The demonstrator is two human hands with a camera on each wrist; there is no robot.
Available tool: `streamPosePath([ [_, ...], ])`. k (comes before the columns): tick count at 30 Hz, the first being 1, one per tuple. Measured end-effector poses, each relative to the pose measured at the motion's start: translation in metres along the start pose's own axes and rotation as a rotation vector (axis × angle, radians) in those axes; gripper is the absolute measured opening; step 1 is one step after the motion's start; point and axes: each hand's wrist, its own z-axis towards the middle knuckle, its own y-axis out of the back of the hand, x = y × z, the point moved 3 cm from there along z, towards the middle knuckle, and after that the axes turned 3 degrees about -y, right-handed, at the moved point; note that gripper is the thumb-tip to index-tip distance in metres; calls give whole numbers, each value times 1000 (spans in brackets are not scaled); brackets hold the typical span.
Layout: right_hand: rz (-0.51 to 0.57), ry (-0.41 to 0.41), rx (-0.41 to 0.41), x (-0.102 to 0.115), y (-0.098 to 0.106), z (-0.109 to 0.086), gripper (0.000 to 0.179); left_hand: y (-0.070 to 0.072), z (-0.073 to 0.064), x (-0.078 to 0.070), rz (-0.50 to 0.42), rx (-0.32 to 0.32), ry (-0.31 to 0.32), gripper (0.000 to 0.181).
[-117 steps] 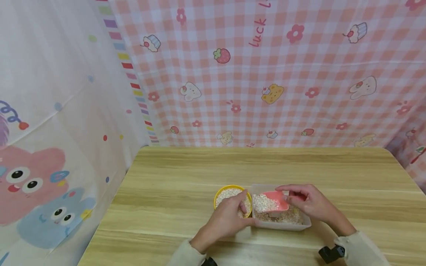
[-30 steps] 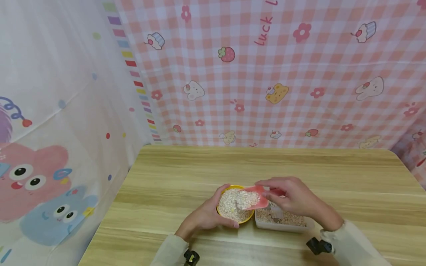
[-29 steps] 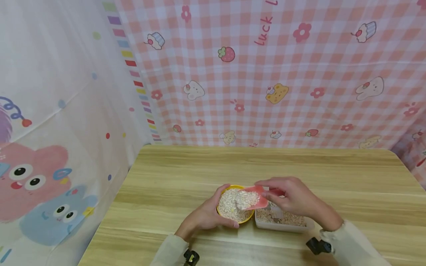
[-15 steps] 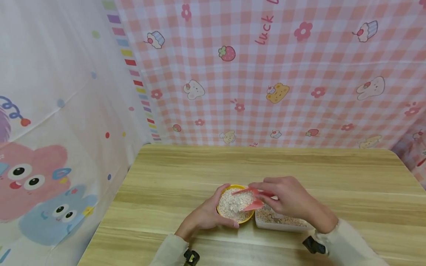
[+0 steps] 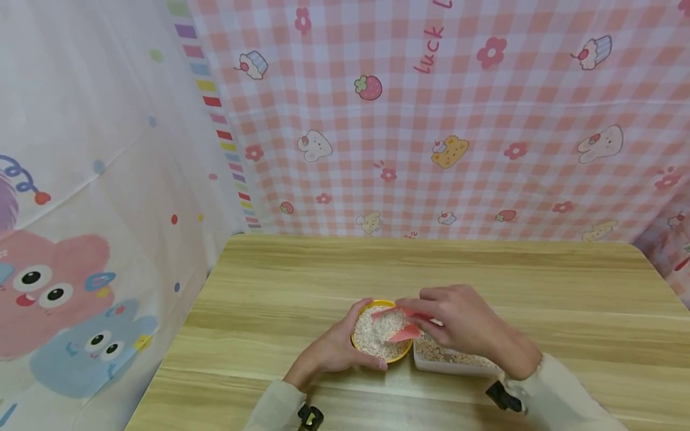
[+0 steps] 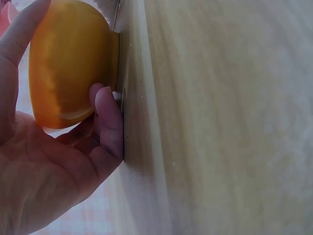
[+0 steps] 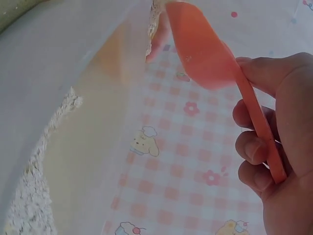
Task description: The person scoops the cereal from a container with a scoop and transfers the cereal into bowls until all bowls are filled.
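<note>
My left hand (image 5: 335, 348) holds a yellow bowl (image 6: 68, 63) on the table, thumb and fingers on opposite sides of it. Pale flakes like rolled oats (image 5: 369, 335) fill the bowl high. Above them is a salmon-pink scoop (image 5: 405, 334), tilted on its side, its mouth at the heap. My right hand (image 5: 465, 318) grips the scoop's handle; in the right wrist view the fingers curl round the handle (image 7: 261, 125). Close against the bowl's right side stands a translucent plastic box (image 5: 455, 367) with more flakes, partly hidden under my right hand.
The wooden table (image 5: 302, 269) reaches back to a pink checked cloth (image 5: 345, 179). On the left hangs a white cloth (image 5: 124, 179) with cartoon figures. Each wrist wears a black camera mount, such as the right one (image 5: 504, 396).
Since the earliest frame, the loaded scoop has moved left from the box to the bowl and tipped, spilling flakes there. My left hand has shifted to the bowl's left side.
</note>
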Motion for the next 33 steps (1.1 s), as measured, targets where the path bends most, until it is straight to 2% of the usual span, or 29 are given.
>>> streamPosePath([
  [8,-93,58,-25,-2,8,-1,30,0,0,0,5,-4,-12,119],
  [14,-178,93,-32,-4,12,-2,30,0,-1,0,3,-8,5,118],
  [18,-235,133,-53,-2,14,0,19,0,-1,0,-2,-10,4,119],
  [23,-323,159,-67,2,18,2,51,1,-2,0,2,-13,-4,119],
  [28,-319,148,-87,-1,22,-1,49,1,-2,-1,1,-19,0,119],
  [33,-275,70,-92,-10,30,-10,54,1,-2,-1,2,-22,8,120],
])
